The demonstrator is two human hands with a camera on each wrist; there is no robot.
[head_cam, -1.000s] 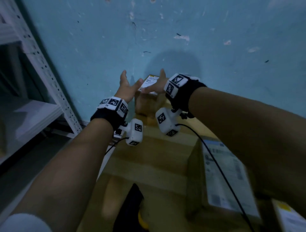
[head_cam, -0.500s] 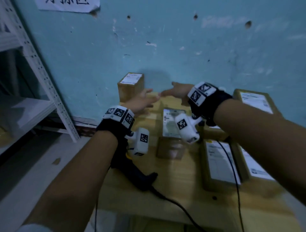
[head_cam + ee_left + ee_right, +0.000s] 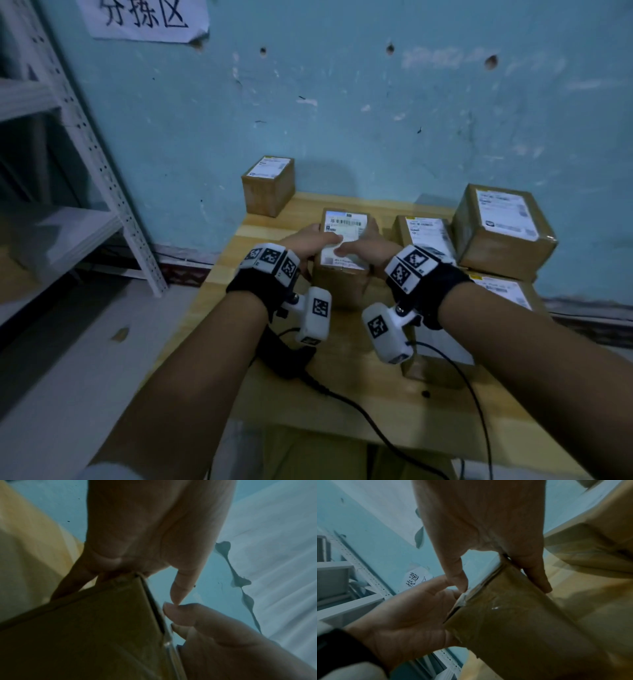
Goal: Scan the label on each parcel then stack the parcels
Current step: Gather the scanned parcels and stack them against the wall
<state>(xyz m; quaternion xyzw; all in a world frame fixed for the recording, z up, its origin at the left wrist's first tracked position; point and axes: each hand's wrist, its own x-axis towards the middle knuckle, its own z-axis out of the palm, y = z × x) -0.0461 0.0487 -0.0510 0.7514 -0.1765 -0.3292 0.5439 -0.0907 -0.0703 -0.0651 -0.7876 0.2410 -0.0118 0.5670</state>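
Parcel [image 3: 342,274] with a white barcode label [image 3: 345,236] on top sits in the middle of the wooden table [image 3: 342,394], held between both hands. The left hand [image 3: 310,241] has its grip closed on the parcel's left side, thumb lying over the label and fingers wrapped round the left wall. The right hand [image 3: 368,248] grips the right side the same way, its thumb tip on the label close to the left thumb. In the left wrist view the left hand [image 3: 154,534] clamps a top corner of the parcel [image 3: 94,635]; in the right wrist view the right hand [image 3: 488,527] straddles the parcel [image 3: 513,622] edge, thumb on one face and fingers on the other. Whether the parcel rests on the table or is lifted just off it cannot be told.

A small box [image 3: 269,186] stands alone at the far left corner of the table, against the blue wall [image 3: 376,120]. To the right lie more labelled parcels: a flat one [image 3: 424,233] just beside the held parcel and a larger box [image 3: 501,233] stacked higher at the far right. A black scanner [image 3: 284,359] with its cable lies near the left wrist. White metal shelving [image 3: 68,222] stands at the left, and a paper sign [image 3: 144,19] hangs on the wall.
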